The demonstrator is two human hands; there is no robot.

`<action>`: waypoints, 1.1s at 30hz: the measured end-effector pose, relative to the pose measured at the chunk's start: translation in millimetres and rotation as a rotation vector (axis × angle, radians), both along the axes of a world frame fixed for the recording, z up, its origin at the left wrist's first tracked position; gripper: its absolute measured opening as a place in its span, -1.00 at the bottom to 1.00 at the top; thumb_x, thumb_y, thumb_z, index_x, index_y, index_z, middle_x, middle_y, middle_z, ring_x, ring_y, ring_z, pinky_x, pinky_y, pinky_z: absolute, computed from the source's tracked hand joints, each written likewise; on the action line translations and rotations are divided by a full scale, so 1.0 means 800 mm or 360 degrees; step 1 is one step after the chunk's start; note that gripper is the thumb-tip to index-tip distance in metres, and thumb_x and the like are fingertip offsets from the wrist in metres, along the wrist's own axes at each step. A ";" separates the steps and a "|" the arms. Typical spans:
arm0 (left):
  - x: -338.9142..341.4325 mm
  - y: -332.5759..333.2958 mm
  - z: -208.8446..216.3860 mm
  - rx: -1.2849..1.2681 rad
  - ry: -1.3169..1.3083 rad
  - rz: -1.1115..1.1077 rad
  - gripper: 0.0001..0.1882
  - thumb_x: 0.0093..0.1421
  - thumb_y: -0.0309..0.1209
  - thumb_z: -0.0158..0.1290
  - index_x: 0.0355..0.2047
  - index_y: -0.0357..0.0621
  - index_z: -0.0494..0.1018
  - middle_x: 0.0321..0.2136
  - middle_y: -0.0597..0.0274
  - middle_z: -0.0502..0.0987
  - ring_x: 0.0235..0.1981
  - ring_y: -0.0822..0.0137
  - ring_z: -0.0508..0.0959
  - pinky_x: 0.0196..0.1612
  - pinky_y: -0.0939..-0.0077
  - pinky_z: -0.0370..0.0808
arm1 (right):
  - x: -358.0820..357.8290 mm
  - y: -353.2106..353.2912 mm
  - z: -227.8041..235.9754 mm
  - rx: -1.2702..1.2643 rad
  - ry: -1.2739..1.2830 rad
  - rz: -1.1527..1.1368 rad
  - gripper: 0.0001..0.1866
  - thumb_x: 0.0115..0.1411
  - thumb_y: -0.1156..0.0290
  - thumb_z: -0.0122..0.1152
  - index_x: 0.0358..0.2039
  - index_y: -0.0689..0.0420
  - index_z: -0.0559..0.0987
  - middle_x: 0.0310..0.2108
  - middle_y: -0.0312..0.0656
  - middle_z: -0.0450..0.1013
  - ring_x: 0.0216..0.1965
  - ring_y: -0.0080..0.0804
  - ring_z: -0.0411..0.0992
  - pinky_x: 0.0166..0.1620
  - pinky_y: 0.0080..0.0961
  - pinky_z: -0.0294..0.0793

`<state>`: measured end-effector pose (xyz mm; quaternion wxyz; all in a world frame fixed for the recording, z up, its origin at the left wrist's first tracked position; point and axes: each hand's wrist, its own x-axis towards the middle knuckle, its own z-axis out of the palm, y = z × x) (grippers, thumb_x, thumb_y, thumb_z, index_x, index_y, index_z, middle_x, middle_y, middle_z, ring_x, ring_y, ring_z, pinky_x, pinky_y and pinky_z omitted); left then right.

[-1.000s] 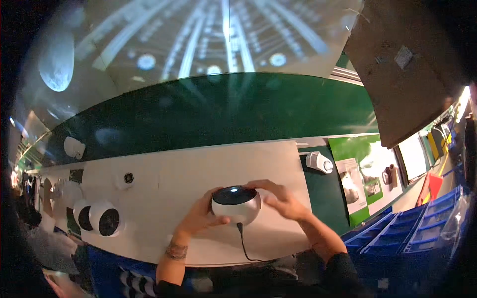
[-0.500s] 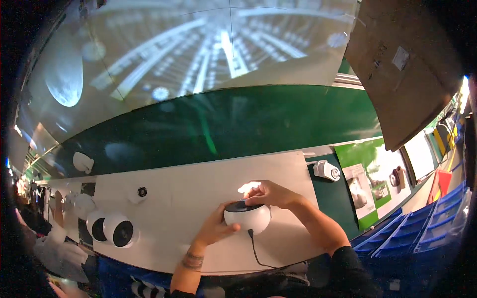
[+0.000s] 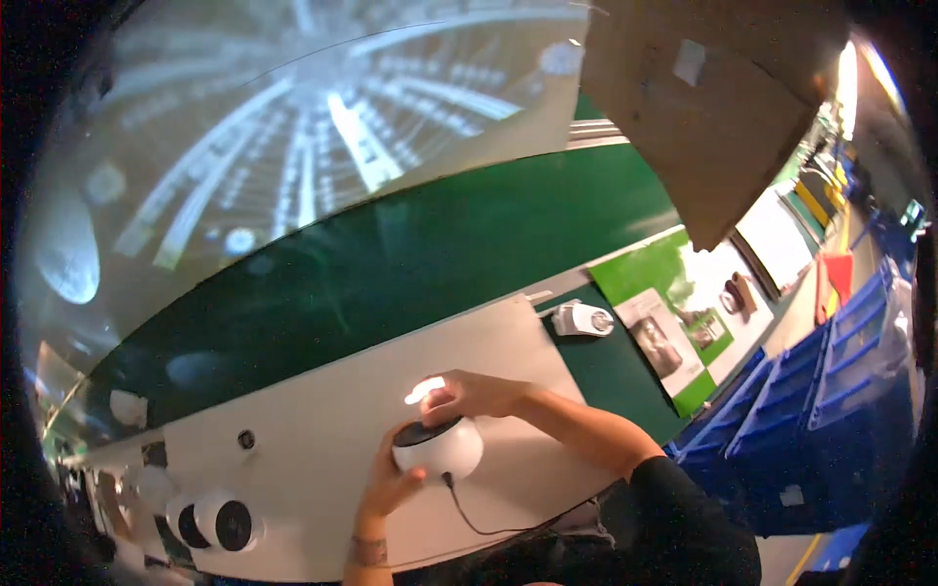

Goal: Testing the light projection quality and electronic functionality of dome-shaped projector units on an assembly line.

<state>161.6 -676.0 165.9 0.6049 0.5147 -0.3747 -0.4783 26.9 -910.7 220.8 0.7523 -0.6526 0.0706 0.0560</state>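
A round white projector [image 3: 451,452] with a black top sits on the white work surface, a black cable [image 3: 467,509] running from its near side. My left hand [image 3: 388,476] wraps round its left side, the thumb on the near face. Over the top, my right hand [image 3: 467,396] has its fingers bent down and pressed together at the black face. Strong white light falls on those fingers, and what the fingertips grip is partly hidden. Further left, two more round white projectors with black faces, the nearer one [image 3: 227,522] turned sideways, stand side by side.
A white sheet [image 3: 440,127] with projected light patterns rises behind the green bench [image 3: 391,273]. To the right lie a small white device [image 3: 583,318] and a green printed sheet [image 3: 635,264]. Brown cardboard [image 3: 703,117] hangs above. Blue bins [image 3: 782,391] stand at the right.
The head view has swung to the right and tilted, so the scene sits further left. Both hands stay on the projector, with little change in their grip.
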 end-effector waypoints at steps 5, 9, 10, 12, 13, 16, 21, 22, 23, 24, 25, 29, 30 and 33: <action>0.001 -0.003 0.009 -0.0001 0.0029 -0.0025 0.15 -0.01 0.21 0.46 0.37 -0.26 0.21 0.18 0.14 0.44 0.21 0.28 0.44 0.26 0.30 0.42 | -0.005 -0.004 0.008 0.0014 -0.0078 0.0045 -0.27 0.25 0.36 0.41 0.35 0.33 0.32 -0.02 -0.16 0.60 -0.03 -0.49 0.53 0.08 -0.58 0.49; 0.002 -0.002 0.013 0.0020 -0.0023 -0.0044 0.13 0.02 0.21 0.44 0.37 -0.26 0.21 0.20 0.13 0.44 0.23 0.27 0.43 0.28 0.31 0.39 | -0.004 -0.005 0.005 -0.0089 0.0019 0.0065 -0.23 0.25 0.34 0.42 0.38 0.30 0.30 -0.05 -0.19 0.60 -0.05 -0.48 0.52 0.06 -0.55 0.49; 0.002 -0.001 0.013 0.0003 -0.0024 -0.0039 0.13 0.02 0.22 0.43 0.37 -0.27 0.21 0.20 0.12 0.44 0.23 0.27 0.43 0.28 0.32 0.39 | -0.003 -0.006 0.004 -0.0105 -0.0012 0.0064 -0.22 0.24 0.33 0.43 0.38 0.30 0.30 -0.07 -0.20 0.60 -0.06 -0.49 0.52 0.05 -0.55 0.49; 0.001 -0.001 0.013 0.0013 -0.0012 -0.0045 0.13 0.03 0.24 0.42 0.36 -0.28 0.21 0.21 0.12 0.43 0.24 0.27 0.42 0.29 0.32 0.38 | -0.004 -0.006 0.001 -0.0131 -0.0103 0.0044 -0.22 0.24 0.32 0.44 0.38 0.30 0.31 -0.11 -0.22 0.60 -0.08 -0.49 0.52 0.04 -0.55 0.49; 0.001 -0.001 0.013 0.0025 -0.0005 -0.0049 0.14 0.03 0.25 0.41 0.36 -0.28 0.21 0.21 0.12 0.43 0.25 0.27 0.42 0.29 0.32 0.38 | -0.003 -0.007 0.000 -0.0137 -0.0073 0.0036 -0.22 0.24 0.32 0.45 0.37 0.29 0.31 -0.08 -0.22 0.59 -0.06 -0.49 0.51 0.05 -0.55 0.49; 0.000 -0.002 0.018 0.0002 -0.0150 -0.0027 0.14 0.03 0.27 0.39 0.36 -0.29 0.21 0.20 0.13 0.43 0.24 0.27 0.42 0.29 0.33 0.38 | -0.003 -0.008 -0.001 -0.0130 -0.0043 0.0054 -0.22 0.23 0.30 0.46 0.36 0.29 0.33 -0.02 -0.22 0.57 -0.04 -0.49 0.51 0.08 -0.54 0.48; -0.003 -0.003 0.027 0.0018 -0.0114 -0.0034 0.16 0.02 0.31 0.38 0.36 -0.29 0.22 0.22 0.12 0.42 0.24 0.28 0.42 0.30 0.34 0.37 | -0.005 -0.004 -0.001 0.0129 -0.0078 0.0026 -0.23 0.24 0.28 0.47 0.36 0.29 0.33 0.02 -0.22 0.57 -0.05 -0.47 0.52 0.10 -0.53 0.50; -0.004 -0.003 0.028 0.0002 -0.0144 -0.0025 0.16 0.01 0.31 0.37 0.36 -0.29 0.22 0.22 0.13 0.43 0.24 0.28 0.42 0.30 0.35 0.37 | -0.004 -0.002 0.000 0.0057 -0.0121 -0.0017 -0.23 0.24 0.29 0.46 0.36 0.29 0.33 0.01 -0.21 0.57 -0.06 -0.45 0.53 0.10 -0.52 0.52; -0.004 -0.004 0.029 0.0019 -0.0129 -0.0026 0.17 0.01 0.32 0.37 0.36 -0.29 0.22 0.22 0.12 0.43 0.24 0.28 0.42 0.30 0.35 0.37 | -0.004 -0.002 0.000 -0.0024 -0.0164 -0.0056 -0.23 0.24 0.29 0.46 0.36 0.29 0.32 0.00 -0.20 0.58 -0.06 -0.43 0.55 0.10 -0.51 0.53; -0.004 -0.004 0.029 0.0021 -0.0130 -0.0027 0.17 0.01 0.32 0.37 0.36 -0.29 0.22 0.22 0.12 0.43 0.24 0.28 0.42 0.30 0.35 0.37 | -0.004 -0.002 -0.001 -0.0111 -0.0155 -0.0080 -0.23 0.24 0.30 0.46 0.37 0.29 0.32 -0.01 -0.19 0.59 -0.06 -0.41 0.56 0.10 -0.51 0.55; -0.004 -0.004 0.029 0.0026 -0.0144 -0.0028 0.17 0.00 0.32 0.37 0.36 -0.29 0.22 0.22 0.12 0.43 0.24 0.28 0.43 0.30 0.36 0.37 | -0.005 -0.004 -0.001 -0.0076 -0.0076 0.0056 -0.23 0.25 0.32 0.44 0.37 0.29 0.31 0.00 -0.16 0.58 0.00 -0.38 0.56 0.12 -0.49 0.56; -0.003 -0.003 0.026 0.0017 -0.0121 -0.0024 0.17 0.00 0.32 0.37 0.36 -0.28 0.22 0.21 0.13 0.44 0.23 0.28 0.43 0.29 0.35 0.38 | -0.002 -0.005 -0.004 0.0090 -0.0203 -0.0026 -0.28 0.26 0.36 0.40 0.35 0.29 0.33 0.03 -0.09 0.60 -0.05 -0.47 0.56 -0.05 -0.58 0.55; -0.003 -0.003 0.024 0.0021 -0.0117 -0.0018 0.17 0.00 0.32 0.37 0.36 -0.29 0.22 0.21 0.13 0.44 0.23 0.27 0.43 0.29 0.34 0.37 | -0.001 -0.006 -0.005 0.0001 -0.0147 -0.0001 -0.29 0.26 0.37 0.40 0.35 0.29 0.33 0.04 -0.07 0.60 -0.06 -0.49 0.56 -0.06 -0.58 0.54; -0.003 -0.003 0.019 0.0025 -0.0109 -0.0024 0.18 -0.01 0.33 0.38 0.35 -0.30 0.22 0.21 0.13 0.44 0.24 0.27 0.43 0.30 0.33 0.37 | -0.002 -0.006 -0.004 -0.0048 -0.0022 0.0019 -0.29 0.25 0.39 0.40 0.34 0.30 0.33 0.03 -0.08 0.61 -0.09 -0.51 0.56 -0.09 -0.58 0.53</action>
